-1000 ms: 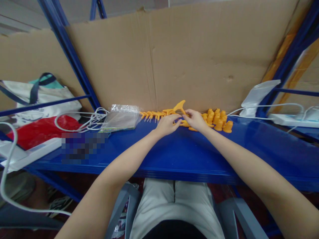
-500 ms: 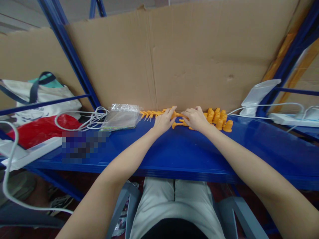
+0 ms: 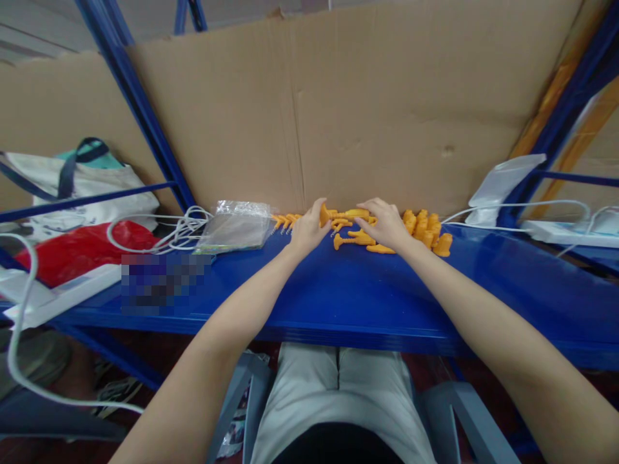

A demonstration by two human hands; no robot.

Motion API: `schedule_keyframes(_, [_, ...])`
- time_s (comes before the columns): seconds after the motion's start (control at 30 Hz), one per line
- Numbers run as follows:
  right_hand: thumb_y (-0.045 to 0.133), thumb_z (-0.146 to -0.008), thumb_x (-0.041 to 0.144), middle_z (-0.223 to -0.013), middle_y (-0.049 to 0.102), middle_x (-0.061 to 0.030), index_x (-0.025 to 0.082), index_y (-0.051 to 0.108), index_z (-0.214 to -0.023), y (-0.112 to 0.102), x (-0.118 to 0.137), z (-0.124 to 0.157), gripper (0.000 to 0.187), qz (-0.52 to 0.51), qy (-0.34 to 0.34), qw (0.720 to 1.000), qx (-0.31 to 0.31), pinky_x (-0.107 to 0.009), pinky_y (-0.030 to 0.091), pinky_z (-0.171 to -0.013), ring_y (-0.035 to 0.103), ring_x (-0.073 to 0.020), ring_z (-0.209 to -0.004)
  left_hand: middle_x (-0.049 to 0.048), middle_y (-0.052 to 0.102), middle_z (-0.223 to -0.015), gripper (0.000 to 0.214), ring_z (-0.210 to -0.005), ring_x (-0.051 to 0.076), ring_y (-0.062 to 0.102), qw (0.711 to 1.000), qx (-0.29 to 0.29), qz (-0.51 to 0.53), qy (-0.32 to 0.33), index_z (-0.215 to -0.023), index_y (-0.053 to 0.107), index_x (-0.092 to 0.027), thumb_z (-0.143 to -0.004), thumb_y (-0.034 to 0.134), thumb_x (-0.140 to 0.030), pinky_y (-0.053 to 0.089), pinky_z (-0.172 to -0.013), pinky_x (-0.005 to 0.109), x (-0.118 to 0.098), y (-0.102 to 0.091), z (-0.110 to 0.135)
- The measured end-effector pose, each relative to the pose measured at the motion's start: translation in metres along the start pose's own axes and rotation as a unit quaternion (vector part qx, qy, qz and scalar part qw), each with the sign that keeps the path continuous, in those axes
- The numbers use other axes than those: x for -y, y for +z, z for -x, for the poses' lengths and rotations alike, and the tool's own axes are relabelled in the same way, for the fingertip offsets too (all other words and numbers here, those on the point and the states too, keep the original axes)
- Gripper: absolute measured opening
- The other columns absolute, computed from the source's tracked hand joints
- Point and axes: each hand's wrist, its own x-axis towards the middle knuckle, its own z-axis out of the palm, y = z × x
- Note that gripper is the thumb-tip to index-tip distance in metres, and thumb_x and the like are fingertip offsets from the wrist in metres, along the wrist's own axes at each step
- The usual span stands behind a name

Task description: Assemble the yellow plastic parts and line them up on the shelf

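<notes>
An orange plastic piece [image 3: 341, 214] with a flared end lies crosswise between my two hands, close to the cardboard. My left hand [image 3: 308, 231] has its thumb and fingers round the flared left end. On the other end are the fingers and thumb of my right hand [image 3: 387, 224]. Just below lie loose orange pieces [image 3: 356, 238], one with a round foot. Left of my left hand is a row of orange pieces with small metal chains [image 3: 283, 222]. Several stubby orange pieces [image 3: 425, 227] are grouped beyond my right hand.
Clear plastic bags [image 3: 236, 225] lie on the blue table [image 3: 348, 290], left of the orange row. White cables [image 3: 186, 229], a red bag [image 3: 91, 248] and a white power strip [image 3: 72, 293] are farther left. A cardboard wall [image 3: 367, 109] rises behind.
My hands have moved slightly apart and lifted from the row, so the orange piece between them now shows. The loose pieces below are more visible.
</notes>
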Motion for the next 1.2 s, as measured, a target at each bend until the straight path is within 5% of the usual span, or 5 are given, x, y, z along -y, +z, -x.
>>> schedule_keyframes(0.17, [0.06, -0.087, 0.055, -0.099, 0.071, -0.01, 0.02, 0.065, -0.115, 0.007, -0.009, -0.003, 0.045, -0.174, 0.107, 0.978, -0.029, -0.04, 0.052, -0.08, 0.065, -0.0236, -0.085, 0.0098, 0.071, -0.113, 0.055, -0.102, 0.023, 0.069, 0.999, -0.031, 0.021, -0.001, -0.141, 0.047, -0.02, -0.088, 0.062, -0.023, 0.052, -0.089, 0.032, 0.008, 0.004, -0.002])
schedule_keyframes(0.3, [0.059, -0.084, 0.066, -0.082, 0.069, -0.0062, 0.02, 0.064, -0.109, 0.007, -0.009, -0.004, 0.053, -0.282, 0.186, 0.941, 0.008, -0.035, 0.052, -0.062, 0.063, -0.0192, -0.064, 0.0098, 0.072, -0.11, 0.055, -0.1, 0.023, 0.069, 0.999, -0.042, 0.015, -0.012, -0.14, 0.049, -0.02, -0.088, 0.063, -0.024, 0.052, -0.087, 0.031, 0.01, 0.005, -0.003])
schedule_keyframes(0.53, [0.064, -0.082, 0.063, -0.074, 0.067, -0.0022, 0.022, 0.06, -0.098, 0.012, -0.01, -0.007, 0.044, -0.338, 0.197, 0.92, 0.03, -0.028, 0.046, -0.05, 0.056, -0.014, -0.052, 0.0066, 0.074, -0.096, 0.058, -0.084, 0.017, 0.07, 0.998, -0.02, 0.05, 0.013, -0.142, 0.046, -0.016, -0.087, 0.063, -0.022, 0.052, -0.078, 0.025, 0.019, 0.011, -0.006])
schedule_keyframes(0.9, [0.058, -0.085, 0.026, -0.107, 0.065, -0.0093, 0.021, 0.056, -0.12, 0.002, -0.013, -0.002, 0.035, -0.119, 0.005, 0.99, 0.07, -0.039, 0.051, -0.084, 0.063, -0.0219, -0.088, 0.0008, 0.07, -0.077, 0.059, -0.068, 0.014, 0.066, 0.999, 0.023, 0.034, 0.019, -0.141, 0.05, -0.013, -0.085, 0.066, -0.022, 0.049, -0.069, 0.022, 0.028, 0.013, -0.009])
schedule_keyframes(1.2, [0.043, -0.081, 0.01, -0.117, 0.061, -0.0123, 0.021, 0.054, -0.119, -0.016, -0.011, -0.001, 0.041, 0.061, -0.073, 0.991, 0.098, -0.038, 0.048, -0.083, 0.061, -0.026, -0.098, 0.0023, 0.072, -0.08, 0.058, -0.077, 0.019, 0.069, 1.0, 0.023, -0.018, 0.011, -0.139, 0.055, -0.018, -0.083, 0.068, -0.029, 0.049, -0.071, 0.023, 0.02, 0.01, -0.006])
